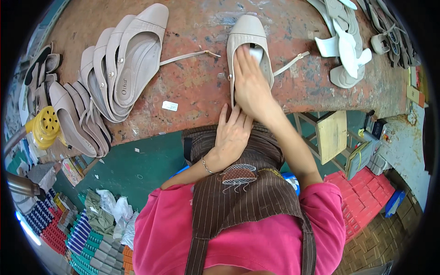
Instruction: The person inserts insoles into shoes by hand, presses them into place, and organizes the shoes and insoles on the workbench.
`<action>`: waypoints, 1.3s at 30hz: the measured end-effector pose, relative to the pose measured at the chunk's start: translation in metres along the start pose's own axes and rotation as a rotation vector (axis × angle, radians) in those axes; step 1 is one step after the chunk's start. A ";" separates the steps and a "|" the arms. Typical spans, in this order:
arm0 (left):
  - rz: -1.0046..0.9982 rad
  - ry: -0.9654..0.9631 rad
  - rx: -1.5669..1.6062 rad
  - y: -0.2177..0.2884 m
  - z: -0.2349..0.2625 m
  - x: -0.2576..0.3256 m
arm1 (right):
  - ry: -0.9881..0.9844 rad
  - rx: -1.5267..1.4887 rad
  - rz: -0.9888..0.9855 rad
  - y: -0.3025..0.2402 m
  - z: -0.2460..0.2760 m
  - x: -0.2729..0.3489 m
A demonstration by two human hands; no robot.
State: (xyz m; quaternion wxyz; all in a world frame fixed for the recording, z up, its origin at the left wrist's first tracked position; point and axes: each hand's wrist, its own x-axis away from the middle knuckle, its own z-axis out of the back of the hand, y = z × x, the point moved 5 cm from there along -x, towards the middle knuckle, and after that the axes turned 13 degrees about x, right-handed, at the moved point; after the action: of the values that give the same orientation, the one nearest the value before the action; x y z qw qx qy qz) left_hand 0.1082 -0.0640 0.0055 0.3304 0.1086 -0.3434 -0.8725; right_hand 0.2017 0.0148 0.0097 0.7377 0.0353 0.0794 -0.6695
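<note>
While the right hand (253, 87) reaches inside the beige slingback flat (247, 28), grip unclear, the unclenched left hand (232, 134) should steady it.

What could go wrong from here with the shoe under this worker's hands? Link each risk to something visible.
The right hand is inside the shoe, near the edge of the table; a tug might slide it off.
Its unfastened strap lies out sideways and could snag.
The beige shoes at left lean together, so a bump might topple them.
</note>
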 end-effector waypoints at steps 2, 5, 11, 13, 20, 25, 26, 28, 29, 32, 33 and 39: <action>-0.033 0.082 -0.013 0.003 0.008 -0.004 | -0.074 -0.055 -0.029 0.016 -0.003 -0.034; -0.027 0.099 -0.003 0.002 0.007 -0.006 | -0.120 -0.158 -0.111 0.022 0.000 -0.030; -0.040 0.128 0.024 0.000 0.010 -0.006 | 0.030 0.085 -0.069 0.004 0.003 -0.015; -0.055 0.109 -0.002 0.003 0.010 -0.011 | -0.049 0.077 -0.156 0.020 -0.003 -0.033; -0.040 0.075 -0.070 0.007 0.012 -0.010 | -0.654 -0.124 -0.187 0.028 -0.028 -0.053; 0.016 0.305 0.012 0.004 0.023 -0.042 | -0.339 -0.509 -0.021 0.029 0.005 -0.016; 0.039 0.374 -0.025 0.002 0.031 -0.051 | -0.277 -0.636 -0.036 0.045 0.033 -0.016; -0.027 0.324 0.253 -0.013 0.051 -0.065 | -0.116 -0.658 -0.218 0.102 0.084 -0.016; -0.032 0.384 0.379 -0.013 0.076 -0.067 | 0.098 -0.562 -0.448 0.142 0.095 -0.010; -0.042 0.574 0.292 -0.027 0.160 -0.048 | 0.415 -0.119 -0.670 0.266 0.092 -0.008; -0.084 0.623 0.084 -0.031 0.191 -0.038 | 0.497 -0.080 -0.627 0.289 0.095 -0.014; 0.319 0.648 -0.433 -0.104 0.288 0.036 | 0.292 0.000 -0.674 0.342 0.074 -0.122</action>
State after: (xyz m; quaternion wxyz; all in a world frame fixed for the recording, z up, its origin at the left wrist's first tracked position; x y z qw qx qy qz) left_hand -0.0910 0.1213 0.1509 0.5674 0.2510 -0.0431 -0.7831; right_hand 0.5356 0.1571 0.0838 0.4564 0.1024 0.1911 -0.8630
